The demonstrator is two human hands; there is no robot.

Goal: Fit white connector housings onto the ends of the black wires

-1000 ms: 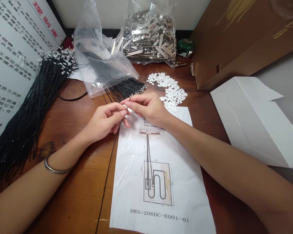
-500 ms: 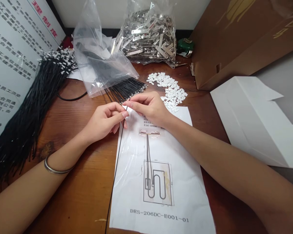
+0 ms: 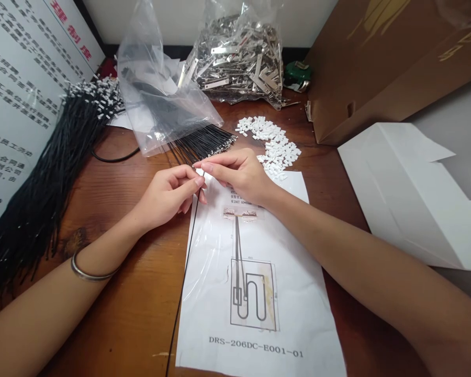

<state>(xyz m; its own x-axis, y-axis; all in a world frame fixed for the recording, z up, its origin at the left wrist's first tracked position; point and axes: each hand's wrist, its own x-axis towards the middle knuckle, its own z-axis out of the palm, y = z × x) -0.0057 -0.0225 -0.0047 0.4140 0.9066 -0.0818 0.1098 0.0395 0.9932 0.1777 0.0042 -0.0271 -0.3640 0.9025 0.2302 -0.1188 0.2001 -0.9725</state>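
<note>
My left hand (image 3: 168,193) and my right hand (image 3: 239,173) meet fingertip to fingertip above the wooden table (image 3: 141,293). The left hand pinches the top end of a thin black wire (image 3: 182,283) that trails down toward the near edge. The right hand's thumb and forefinger are pinched at the same wire tip, apparently on a small white piece that I cannot make out clearly. Right behind the hands lies a fan of black wires (image 3: 202,142) spilling from a clear plastic bag (image 3: 159,94). A pile of small white connectors (image 3: 275,144) lies just right of my right hand.
A printed drawing sheet (image 3: 255,293) in a clear sleeve lies under my hands. A big bundle of finished black wires (image 3: 47,183) lies at the left, against a board with printed text. A bag of metal clips (image 3: 239,57), a brown cardboard box (image 3: 380,57) and a white paper bag (image 3: 408,199) stand behind and right.
The loose wire has swung rightward at the bottom, onto the sheet's left edge. My hands stay pinched together, with only slight finger movement.
</note>
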